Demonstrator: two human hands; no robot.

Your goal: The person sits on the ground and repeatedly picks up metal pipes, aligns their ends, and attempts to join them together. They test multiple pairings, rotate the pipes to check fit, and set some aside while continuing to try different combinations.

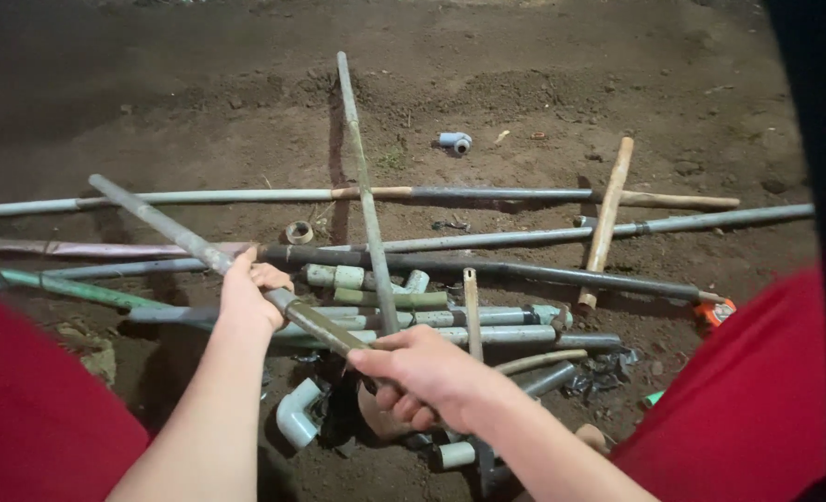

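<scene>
Both my hands grip one long grey pipe (157, 219) that slants from the upper left down toward me. My left hand (249, 294) is closed around its middle. My right hand (422, 372) is closed around its near end, lower and to the right. Under the hands lies a heap of pipes (450, 321) on bare soil, grey, greenish and white, most of them lying across the view. One thin pipe (362, 177) runs away from me over the heap.
A white elbow fitting (297, 414) lies under my hands. A small blue-white fitting (453, 141) sits on the dirt farther off. A wooden stick (606, 218) leans across the right pipes. An orange object (715, 311) lies at right. My red-clad knees (757, 400) frame both sides.
</scene>
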